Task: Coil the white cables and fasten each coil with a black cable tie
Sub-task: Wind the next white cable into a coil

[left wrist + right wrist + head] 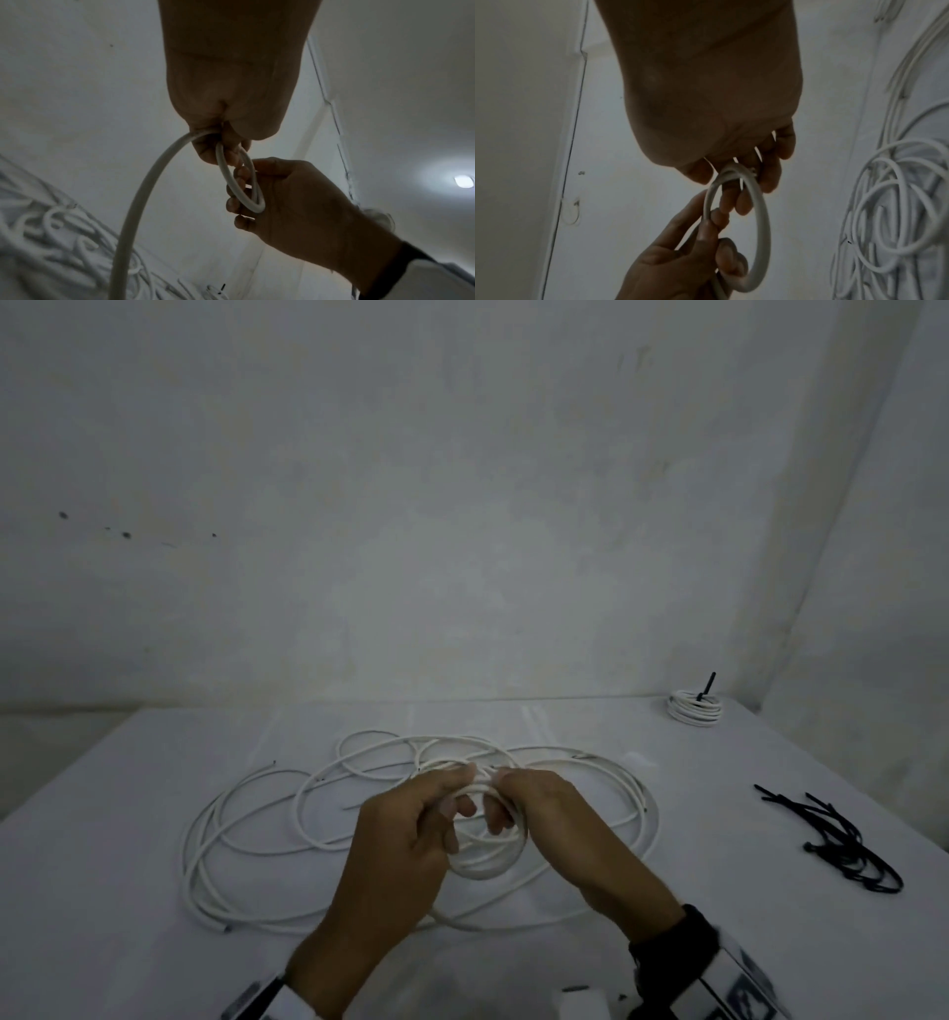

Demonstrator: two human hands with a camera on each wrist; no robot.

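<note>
Nearest the camera, both hands met above the table (154, 891), working a small coil (488, 857) of white cable between them. The left hand (405, 834) had its fingers curled round one side of the loops, with the free run of cable (144, 192) arcing away from under its palm down to the table. The right hand (554, 819) gripped the opposite side, fingers hooked through the ring — the wrist views showed only a couple of turns gathered so far. Both wrists were raised off the surface, palms turned inward toward each other, thumbs on top.

By my reading the step in hand was winding, still at an early stage. The next move would call for the left hand to feed another length round while the right pinched the turns together so they did not spring apart.

Beyond the hands, the loose white cables (246, 824) sprawled in wide overlapping loops across the middle of the table, several cut ends showing; how many separate cables lay there I could not tell. Off to the right, well apart from the hands, lay a bundle of black cable ties (847, 845) — one would be needed once the coil was complete. Farthest back, near the right corner by the wall (462, 505), sat a finished coil (694, 708) with a black tie tail standing up from it.
</note>
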